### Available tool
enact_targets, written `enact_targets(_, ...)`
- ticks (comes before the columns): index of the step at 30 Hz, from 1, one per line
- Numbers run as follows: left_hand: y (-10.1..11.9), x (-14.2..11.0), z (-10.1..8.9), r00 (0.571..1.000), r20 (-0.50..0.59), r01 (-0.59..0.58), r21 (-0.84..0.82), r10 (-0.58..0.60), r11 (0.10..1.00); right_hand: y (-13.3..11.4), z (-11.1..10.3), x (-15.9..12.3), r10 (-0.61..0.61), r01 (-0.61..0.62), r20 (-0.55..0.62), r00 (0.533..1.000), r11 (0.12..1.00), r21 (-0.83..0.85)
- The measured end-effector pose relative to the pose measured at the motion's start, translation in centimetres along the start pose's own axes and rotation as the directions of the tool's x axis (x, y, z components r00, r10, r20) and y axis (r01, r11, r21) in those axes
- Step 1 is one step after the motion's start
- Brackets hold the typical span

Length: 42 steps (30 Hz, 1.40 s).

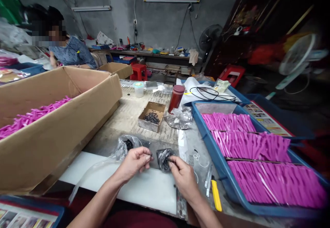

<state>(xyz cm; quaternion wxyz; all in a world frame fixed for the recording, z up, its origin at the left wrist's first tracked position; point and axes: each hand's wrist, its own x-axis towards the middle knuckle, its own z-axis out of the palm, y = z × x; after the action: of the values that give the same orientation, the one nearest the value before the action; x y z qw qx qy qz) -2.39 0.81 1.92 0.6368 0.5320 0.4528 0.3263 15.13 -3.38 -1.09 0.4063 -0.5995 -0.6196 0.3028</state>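
Note:
My left hand (136, 161) is closed in a pinch over the white sheet, with a small dark piece at its fingertips, too small to name. Just behind it lies a clear plastic bag (120, 149) with black parts inside. My right hand (182, 173) has thumb and forefinger pressed together at the edge of a second small plastic bag (165, 159) of dark parts. Whether those fingers grip the bag itself or a part from it, I cannot tell. Beyond both hands sits an open cardboard box (152, 116) of small black pieces.
A large carton (90, 107) with magenta strips stands left. At right, a blue tray (216, 169) holds rows of magenta pieces, beside a yellow-handled cutter (216, 193). Further back are a red-brown canister (176, 99) and a lidded tub (138, 90). Another person (77, 51) sits back left.

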Motion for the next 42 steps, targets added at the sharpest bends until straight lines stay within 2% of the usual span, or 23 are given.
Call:
enact_targets(2,0.3,0.0,0.4,0.997,-0.024,-0.064,0.092,0.067,0.994,0.0,0.0,0.0,0.063,-0.064,0.013,0.998,0.987,0.148)
enact_targets(5,0.6,0.2,1.1,0.986,-0.066,-0.142,0.182,0.156,0.973,0.0,0.0,0.2,0.137,-0.141,0.038,0.990,0.912,0.385)
enact_targets(7,0.4,0.3,1.6,0.989,-0.074,-0.113,0.142,0.125,0.983,0.0,0.1,0.3,0.181,-0.181,0.050,0.982,0.849,0.497)
enact_targets(10,0.0,0.4,2.3,0.998,-0.068,-0.010,0.024,0.012,1.000,0.2,0.0,0.3,0.211,-0.211,0.070,0.975,0.783,0.585)
enact_targets(15,-0.6,0.4,2.9,0.988,-0.046,0.135,-0.176,-0.145,0.975,0.1,-0.1,0.1,0.163,-0.170,0.064,0.984,0.793,0.585)
enact_targets(20,-1.0,0.5,3.3,0.988,0.016,0.148,-0.349,-0.153,0.925,-0.4,-0.1,-0.4,0.099,-0.118,0.064,0.993,0.862,0.494)
enact_targets(25,-1.5,0.4,4.1,0.988,0.018,0.142,-0.465,-0.151,0.874,-0.8,0.4,-0.7,0.151,-0.150,0.042,0.988,0.830,0.537)
enact_targets(32,-1.9,0.3,4.8,0.987,0.011,0.142,-0.539,-0.162,0.830,-1.1,0.8,-1.0,0.168,-0.174,0.070,0.983,0.754,0.634)
enact_targets(37,-2.1,0.3,5.1,0.988,-0.037,0.110,-0.524,-0.152,0.844,-1.1,1.1,-0.9,0.183,-0.195,0.094,0.979,0.679,0.707)
enact_targets(42,-2.2,0.2,5.0,0.989,-0.057,0.098,-0.462,-0.140,0.882,-0.8,1.4,-0.9,0.178,-0.175,0.067,0.982,0.703,0.689)
